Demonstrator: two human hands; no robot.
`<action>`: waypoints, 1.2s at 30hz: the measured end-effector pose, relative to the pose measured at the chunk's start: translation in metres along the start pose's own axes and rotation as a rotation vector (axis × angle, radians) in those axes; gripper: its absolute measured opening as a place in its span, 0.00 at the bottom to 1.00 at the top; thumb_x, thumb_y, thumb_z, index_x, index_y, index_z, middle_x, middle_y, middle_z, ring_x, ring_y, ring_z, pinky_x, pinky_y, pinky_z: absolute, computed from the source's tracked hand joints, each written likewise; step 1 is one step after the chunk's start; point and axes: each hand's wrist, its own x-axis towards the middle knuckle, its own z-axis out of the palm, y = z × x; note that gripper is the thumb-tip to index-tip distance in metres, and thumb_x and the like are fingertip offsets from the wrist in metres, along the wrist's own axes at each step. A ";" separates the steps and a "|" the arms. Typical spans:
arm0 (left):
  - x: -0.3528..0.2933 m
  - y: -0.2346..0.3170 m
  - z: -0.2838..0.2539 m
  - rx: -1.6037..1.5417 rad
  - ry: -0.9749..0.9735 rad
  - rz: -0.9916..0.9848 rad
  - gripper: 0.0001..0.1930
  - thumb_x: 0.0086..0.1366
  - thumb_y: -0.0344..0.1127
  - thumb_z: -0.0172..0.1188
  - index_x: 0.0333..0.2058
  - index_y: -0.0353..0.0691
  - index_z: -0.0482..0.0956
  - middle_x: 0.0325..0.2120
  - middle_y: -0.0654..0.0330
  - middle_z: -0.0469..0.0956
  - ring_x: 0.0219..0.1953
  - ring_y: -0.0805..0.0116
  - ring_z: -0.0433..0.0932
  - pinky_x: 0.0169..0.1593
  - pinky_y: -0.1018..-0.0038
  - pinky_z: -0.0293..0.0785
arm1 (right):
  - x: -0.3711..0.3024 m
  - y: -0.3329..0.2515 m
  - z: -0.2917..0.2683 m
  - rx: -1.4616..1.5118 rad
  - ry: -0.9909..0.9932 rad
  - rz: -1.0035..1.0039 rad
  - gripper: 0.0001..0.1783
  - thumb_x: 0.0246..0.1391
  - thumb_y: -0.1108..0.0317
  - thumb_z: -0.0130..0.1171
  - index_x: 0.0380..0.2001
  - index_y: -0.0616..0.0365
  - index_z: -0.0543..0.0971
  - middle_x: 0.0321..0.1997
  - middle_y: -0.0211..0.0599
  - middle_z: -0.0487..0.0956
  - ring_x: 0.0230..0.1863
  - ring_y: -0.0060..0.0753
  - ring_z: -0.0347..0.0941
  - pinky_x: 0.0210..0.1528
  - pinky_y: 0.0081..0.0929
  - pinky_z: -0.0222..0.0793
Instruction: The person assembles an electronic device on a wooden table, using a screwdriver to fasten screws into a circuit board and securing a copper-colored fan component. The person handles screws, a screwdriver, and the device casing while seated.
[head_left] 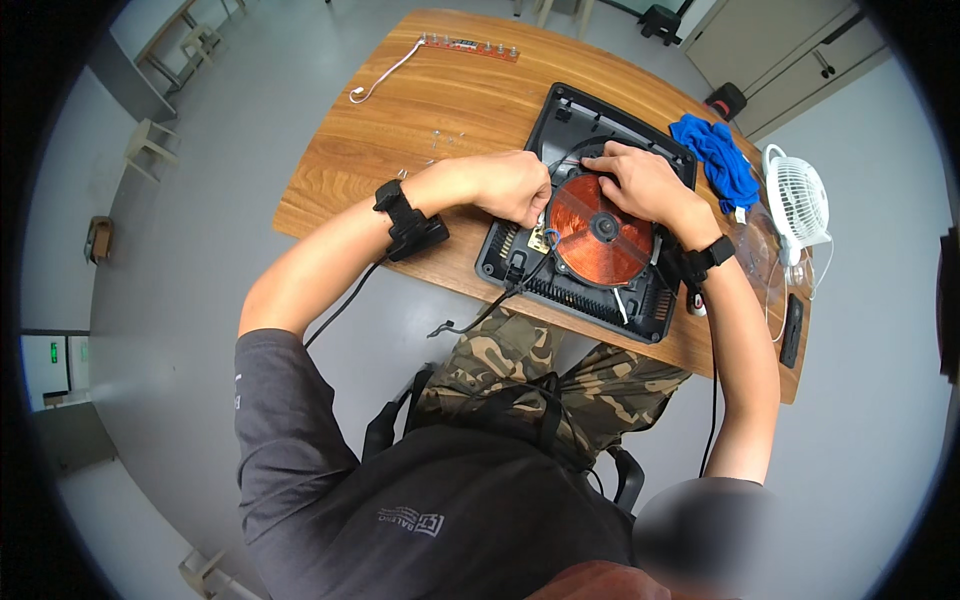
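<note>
Far to your left, near the back edge of the wooden table [340, 170], lies a narrow red circuit strip [470, 46] with a white cable [385, 75] trailing from its left end toward you. A few small screws [440, 137] are scattered on the bare wood between that strip and your arm.

Your left hand [510, 185] comes in from the left, a black wrist device [408, 222] strapped on the forearm with a cord running down off the table edge. The hand is curled narrow, fingertips bunched and pressed down at the left rim of the copper coil [600, 230]; whether it pinches something small there you cannot tell, as the fingers hide the spot.

The opened black cooker housing [560, 115] sits in the middle of the table, straight in front of you, with the round copper coil lying inside it and vent slats along its near edge. A black power cord [490, 305] leaves its near left corner and hangs over the table edge.

Your right hand [645, 180] rests on the far side of the coil, fingers stretched leftward and lying on thin wires at the coil's top rim, touching them; the grip is loose rather than closed.

Right of the housing lies a crumpled blue cloth [718, 155], then a small white desk fan [797, 200], and a black remote-shaped bar [792, 330] near the table's right end
</note>
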 end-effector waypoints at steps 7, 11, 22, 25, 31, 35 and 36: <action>0.002 0.003 0.001 0.033 0.002 -0.045 0.06 0.51 0.32 0.71 0.24 0.37 0.85 0.25 0.53 0.85 0.30 0.55 0.85 0.36 0.63 0.80 | -0.001 0.000 0.002 0.019 0.022 -0.015 0.20 0.59 0.67 0.56 0.53 0.56 0.84 0.40 0.41 0.78 0.45 0.49 0.79 0.49 0.42 0.76; 0.002 0.002 0.002 0.059 0.017 -0.006 0.06 0.51 0.33 0.71 0.24 0.37 0.84 0.24 0.53 0.84 0.29 0.55 0.84 0.35 0.63 0.79 | -0.001 0.000 0.001 0.016 0.013 -0.018 0.20 0.60 0.67 0.56 0.54 0.55 0.84 0.41 0.41 0.78 0.46 0.49 0.79 0.49 0.42 0.76; 0.003 -0.001 0.000 -0.009 0.019 0.019 0.07 0.50 0.31 0.67 0.24 0.33 0.81 0.21 0.50 0.81 0.27 0.51 0.81 0.34 0.62 0.77 | -0.002 0.002 0.002 0.013 0.010 -0.009 0.21 0.59 0.67 0.56 0.55 0.55 0.83 0.42 0.40 0.79 0.46 0.49 0.79 0.49 0.42 0.76; 0.002 -0.002 0.001 -0.003 0.019 0.008 0.07 0.50 0.31 0.67 0.24 0.33 0.81 0.21 0.50 0.81 0.27 0.51 0.81 0.34 0.62 0.77 | 0.000 0.002 0.002 0.010 0.012 -0.016 0.21 0.59 0.67 0.56 0.55 0.54 0.83 0.42 0.40 0.79 0.46 0.49 0.79 0.49 0.42 0.76; 0.001 -0.001 0.001 -0.001 0.029 0.032 0.07 0.50 0.31 0.67 0.23 0.33 0.81 0.21 0.50 0.80 0.27 0.50 0.81 0.34 0.62 0.76 | -0.001 0.002 0.003 0.002 0.012 -0.009 0.21 0.59 0.66 0.56 0.55 0.54 0.83 0.43 0.39 0.79 0.47 0.48 0.79 0.49 0.42 0.77; 0.002 -0.002 0.002 0.007 0.041 0.051 0.07 0.50 0.31 0.67 0.22 0.34 0.80 0.21 0.50 0.80 0.26 0.51 0.80 0.33 0.62 0.76 | -0.001 0.002 0.002 -0.006 0.002 -0.004 0.21 0.59 0.66 0.56 0.55 0.53 0.83 0.43 0.39 0.79 0.47 0.48 0.79 0.49 0.41 0.77; 0.002 -0.002 0.002 0.004 0.036 0.042 0.07 0.50 0.31 0.67 0.22 0.34 0.80 0.21 0.51 0.80 0.26 0.51 0.80 0.33 0.62 0.76 | -0.001 0.001 0.002 -0.004 0.005 -0.004 0.21 0.59 0.66 0.56 0.55 0.53 0.83 0.43 0.39 0.79 0.47 0.47 0.79 0.49 0.41 0.77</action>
